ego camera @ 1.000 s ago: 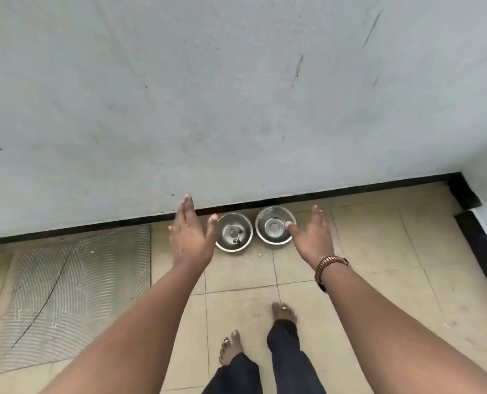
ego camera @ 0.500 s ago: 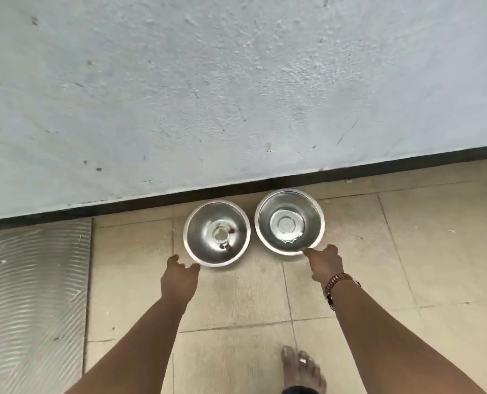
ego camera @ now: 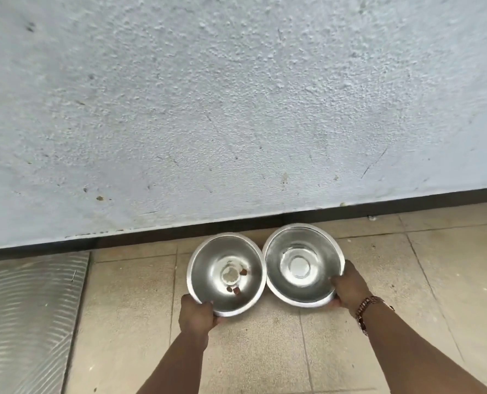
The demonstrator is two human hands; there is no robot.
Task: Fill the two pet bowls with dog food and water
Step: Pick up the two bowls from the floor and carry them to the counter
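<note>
Your left hand (ego camera: 194, 313) grips the near rim of the left bowl (ego camera: 227, 273), thumb inside and fingers curled beneath; your right hand (ego camera: 349, 288) pinches the near-right rim of the right bowl (ego camera: 303, 263) the same way. The bowls touch rim to rim, just off the black skirting (ego camera: 151, 237) under the wall (ego camera: 236, 109). Open tiled floor (ego camera: 265, 351) lies toward you, a ribbed mat (ego camera: 29, 308) well left.

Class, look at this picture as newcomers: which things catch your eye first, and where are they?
Two shiny steel bowls sit side by side by the wall: the left bowl holds a few brown bits, the right bowl looks bare. The left hand and right hand each grip a near rim.
</note>
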